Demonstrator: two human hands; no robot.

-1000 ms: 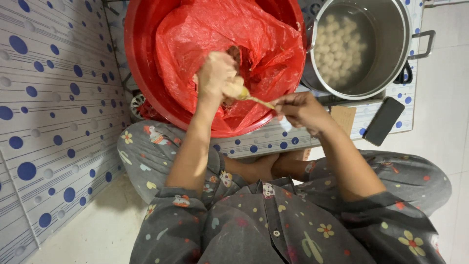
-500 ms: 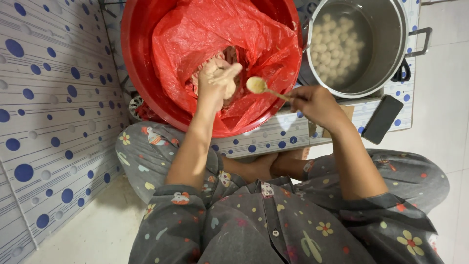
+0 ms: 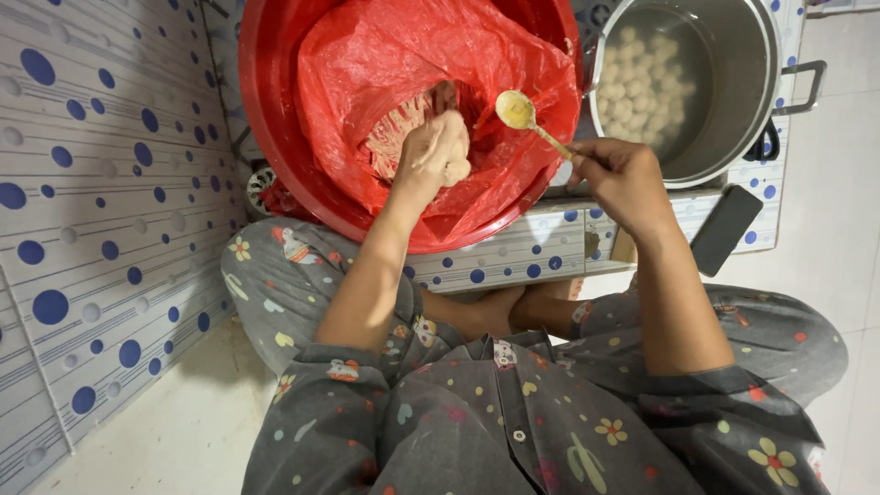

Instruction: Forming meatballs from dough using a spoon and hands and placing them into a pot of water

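Pale pinkish-beige paste, a soft, sticky mound, lies on the crumpled red plastic sheet that lines the big round red plastic basin in the upper middle of the frame. It looks wet and yielding, light in small lumps, likely to smear and cling rather than slip; a portion is best squeezed in a closed fist and lifted off with a spoon.

The left hand is closed in a fist on a lump of it, a rounded bit bulging out at the thumb side, right above the mound. The right hand, at centre right, pinches the handle of a small paste-coated spoon, whose bowl sits just right of the fist, apart from it.

In the upper right, a steel pot holds pale round balls in water.
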